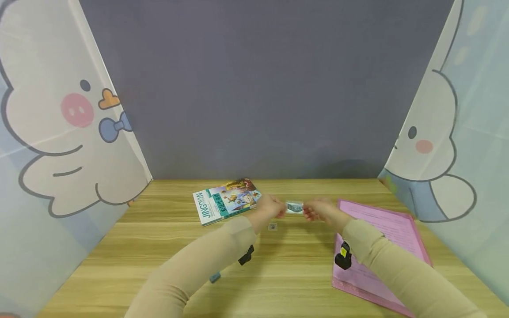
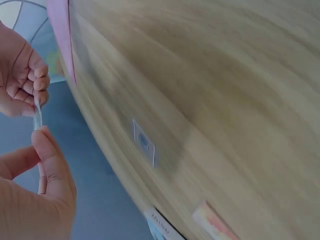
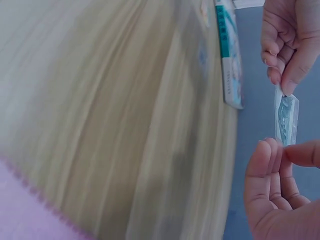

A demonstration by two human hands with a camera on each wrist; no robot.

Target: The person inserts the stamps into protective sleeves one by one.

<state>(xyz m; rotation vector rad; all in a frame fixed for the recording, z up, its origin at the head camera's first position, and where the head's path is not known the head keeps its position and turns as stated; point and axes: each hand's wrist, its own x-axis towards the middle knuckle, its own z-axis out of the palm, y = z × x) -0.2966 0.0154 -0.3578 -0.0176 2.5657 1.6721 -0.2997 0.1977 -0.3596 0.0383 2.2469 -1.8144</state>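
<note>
A small clear plastic packet (image 1: pixel 294 207) with a blue-green printed picture is stretched between both hands above the wooden table. My left hand (image 1: pixel 270 207) pinches its left end between thumb and fingers. At the other end, the thumb and fingertips of my right hand (image 1: pixel 323 209) pinch it too. In the right wrist view the packet (image 3: pixel 287 117) stands nearly edge-up, its see-through border showing. The left wrist view catches only a thin strip of the packet (image 2: pixel 38 117). Below the hands lies a small square card (image 1: pixel 272 226) with a dark round mark in its middle.
A white and teal book (image 1: pixel 208 207) with a colourful cover lies at the back left. On the right, a pink folder (image 1: pixel 381 221) holding printed sheets lies partly under the right forearm. A small blue block (image 1: pixel 214 277) sits near the left forearm. A grey panel (image 1: pixel 262 88) stands behind the table.
</note>
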